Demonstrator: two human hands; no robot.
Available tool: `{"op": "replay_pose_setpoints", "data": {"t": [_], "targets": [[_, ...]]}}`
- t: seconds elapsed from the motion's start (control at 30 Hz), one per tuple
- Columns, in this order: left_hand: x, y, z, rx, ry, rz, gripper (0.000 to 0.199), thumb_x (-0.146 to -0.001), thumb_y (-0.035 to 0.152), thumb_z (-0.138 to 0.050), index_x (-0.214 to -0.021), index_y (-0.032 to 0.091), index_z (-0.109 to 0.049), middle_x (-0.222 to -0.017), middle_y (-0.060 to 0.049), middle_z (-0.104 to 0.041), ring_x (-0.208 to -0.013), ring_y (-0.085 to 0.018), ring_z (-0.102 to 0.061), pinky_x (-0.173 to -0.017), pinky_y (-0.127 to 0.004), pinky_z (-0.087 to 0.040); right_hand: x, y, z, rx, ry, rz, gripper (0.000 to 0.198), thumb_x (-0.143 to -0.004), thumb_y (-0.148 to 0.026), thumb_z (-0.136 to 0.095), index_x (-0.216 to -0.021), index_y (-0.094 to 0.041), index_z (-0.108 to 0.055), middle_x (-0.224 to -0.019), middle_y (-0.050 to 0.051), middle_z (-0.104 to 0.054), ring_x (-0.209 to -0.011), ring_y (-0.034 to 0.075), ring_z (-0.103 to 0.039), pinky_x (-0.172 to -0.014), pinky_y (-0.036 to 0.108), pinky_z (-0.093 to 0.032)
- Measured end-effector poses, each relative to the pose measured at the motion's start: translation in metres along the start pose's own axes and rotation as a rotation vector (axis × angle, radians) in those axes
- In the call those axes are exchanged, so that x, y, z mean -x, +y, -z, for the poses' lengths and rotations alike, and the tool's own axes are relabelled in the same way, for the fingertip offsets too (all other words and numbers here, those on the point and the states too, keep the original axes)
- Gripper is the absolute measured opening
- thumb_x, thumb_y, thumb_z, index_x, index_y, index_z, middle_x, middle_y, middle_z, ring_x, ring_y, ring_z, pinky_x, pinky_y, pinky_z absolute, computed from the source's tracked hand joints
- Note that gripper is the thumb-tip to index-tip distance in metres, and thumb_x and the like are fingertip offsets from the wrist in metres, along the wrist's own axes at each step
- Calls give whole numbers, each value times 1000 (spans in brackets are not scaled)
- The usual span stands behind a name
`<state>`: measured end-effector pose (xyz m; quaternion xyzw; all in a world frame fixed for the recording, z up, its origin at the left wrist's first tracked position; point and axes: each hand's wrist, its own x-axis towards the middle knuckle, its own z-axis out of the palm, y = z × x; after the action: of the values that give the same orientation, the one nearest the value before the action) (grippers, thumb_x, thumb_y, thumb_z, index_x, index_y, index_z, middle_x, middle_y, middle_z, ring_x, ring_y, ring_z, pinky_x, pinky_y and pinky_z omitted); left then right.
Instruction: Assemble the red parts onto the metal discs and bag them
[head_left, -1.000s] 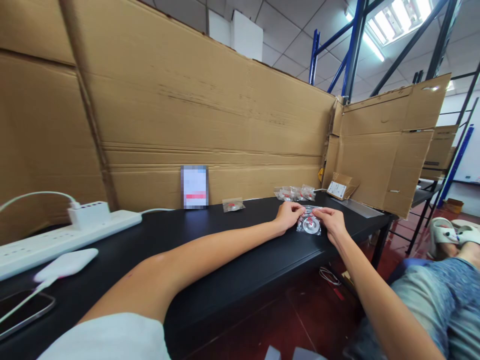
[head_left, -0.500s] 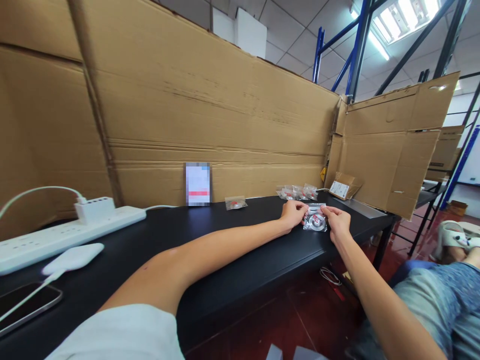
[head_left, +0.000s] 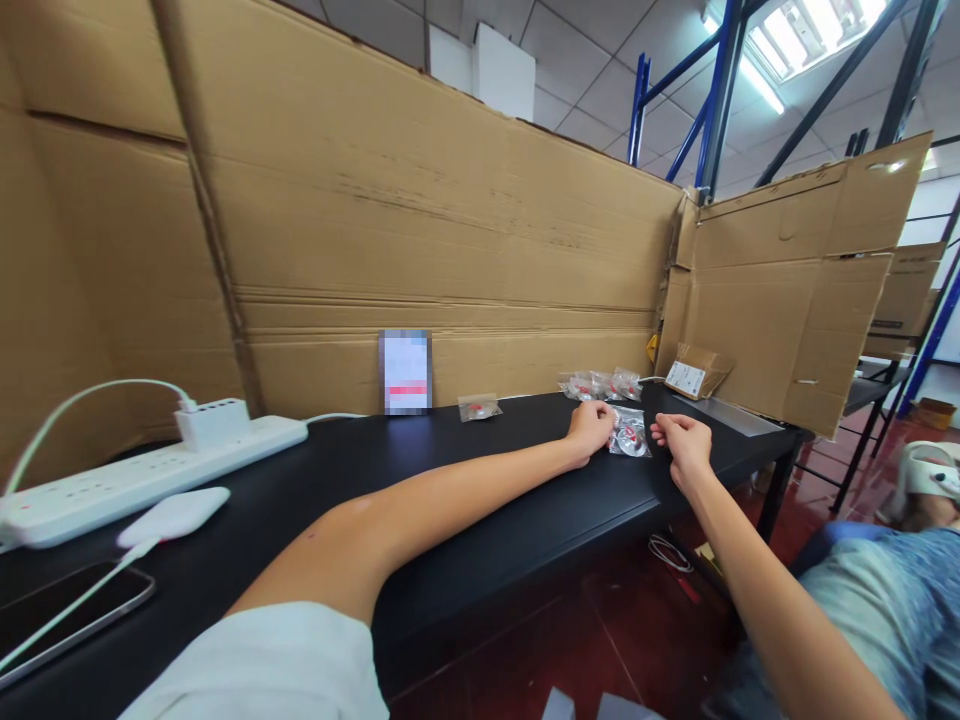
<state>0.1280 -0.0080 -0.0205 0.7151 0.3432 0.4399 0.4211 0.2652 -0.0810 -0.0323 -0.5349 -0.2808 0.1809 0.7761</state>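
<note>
So the little clear bag (head_left: 630,436) with the shiny round piece and a bit of red in it is right between your hands, toward the right part of the black table (head_left: 352,450). Can't tell if its bottom edge actually touches the tabletop. Your left hand (head_left: 592,428) has the bag's left side pinched in its fingers, so that edge is hidden. Your right hand (head_left: 684,440) is just off the bag's other side, fingers curled in and tips bunched narrow.

Right behind your left hand there's a bunch of similar bags (head_left: 600,385), partly overlapping, near the back cardboard wall (head_left: 450,220). One loose bag (head_left: 480,407) lies off to the left of those. To the right of the bunch, a small box with a white label (head_left: 697,372) sits tilted in the corner by the side panel (head_left: 795,310).

Your left forearm runs across the table and covers a good strip of it. Beyond that, a blurred-out screen (head_left: 405,372) leans on the back wall, then a white power strip (head_left: 255,448) with a charger block (head_left: 215,424), a white pad (head_left: 176,517) and a phone (head_left: 71,605) lying near you on the left.
</note>
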Motion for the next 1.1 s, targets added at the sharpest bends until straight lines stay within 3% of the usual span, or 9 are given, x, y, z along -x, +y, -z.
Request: {"op": "replay_pose_setpoints", "data": {"t": [0.1,0.17,0.3,0.37,0.5,0.6,0.77,0.97,1.1], "targets": [[0,4,3,-60,-45,-22,9,-82,16,-51,-79,15,-59,-64,0,-62,-43,-9,-53,-46,-22,-44,2,-1,-1,90,-31,18,9,-62,-22,-69,-63,-13,-67,-55,5,-67,-46,11,-58,-41,18,-43],[0,6,14,-206,-81,-127,9,-83,16,-51,-79,15,-59,-66,-2,-63,-48,-10,-55,-51,-23,-45,4,-1,-1,132,-53,31,10,-63,-23,-68,-64,-14,-67,-56,6,-67,-47,12,-60,-42,19,-44],[4,3,62,-629,-161,-572,10,-84,16,-50,-85,17,-60,-78,-5,-65,-74,-17,-62,-72,-28,-47,5,-2,-1,182,-79,43,10,-65,-24,-68,-64,-14,-67,-57,6,-68,-47,13,-60,-42,19,-44],[10,-3,95,-796,-145,-614,16,-88,19,-45,-95,18,-59,-85,-7,-66,-80,-20,-62,-74,-30,-46,4,-1,-1,190,-85,41,11,-65,-25,-68,-65,-14,-67,-56,6,-67,-46,12,-59,-41,19,-44],[18,-17,158,-1011,-49,-559,20,-91,21,-40,-102,19,-56,-92,-8,-66,-86,-22,-62,-76,-32,-45,2,1,-1,198,-103,44,12,-65,-26,-68,-65,-14,-67,-57,6,-67,-46,12,-59,-41,19,-44],[17,-26,184,-1063,83,-492,21,-92,22,-37,-102,19,-55,-92,-7,-65,-86,-21,-61,-75,-31,-44,2,1,0,212,-122,49,13,-65,-27,-68,-65,-14,-67,-57,7,-67,-46,13,-59,-41,19,-43],[1,-31,187,-1209,274,-293,24,-91,25,-39,-103,17,-57,-90,-10,-64,-86,-23,-60,-72,-32,-42,3,0,1,191,-154,42,13,-63,-26,-68,-65,-13,-67,-55,6,-66,-44,11,-57,-40,18,-42],[-20,-33,181,-1337,314,-153,28,-86,26,-44,-100,10,-62,-91,-18,-65,-100,-31,-55,-85,-38,-39,5,-2,2,189,-161,51,15,-61,-26,-70,-65,-12,-67,-53,6,-65,-43,11,-56,-39,19,-41],[-28,-39,182,-1330,322,-76,29,-82,27,-50,-98,7,-64,-101,-21,-64,-110,-36,-49,-92,-43,-34,4,-1,3,197,-179,57,16,-60,-27,-72,-64,-12,-67,-53,7,-65,-42,11,-55,-39,20,-41]]}}
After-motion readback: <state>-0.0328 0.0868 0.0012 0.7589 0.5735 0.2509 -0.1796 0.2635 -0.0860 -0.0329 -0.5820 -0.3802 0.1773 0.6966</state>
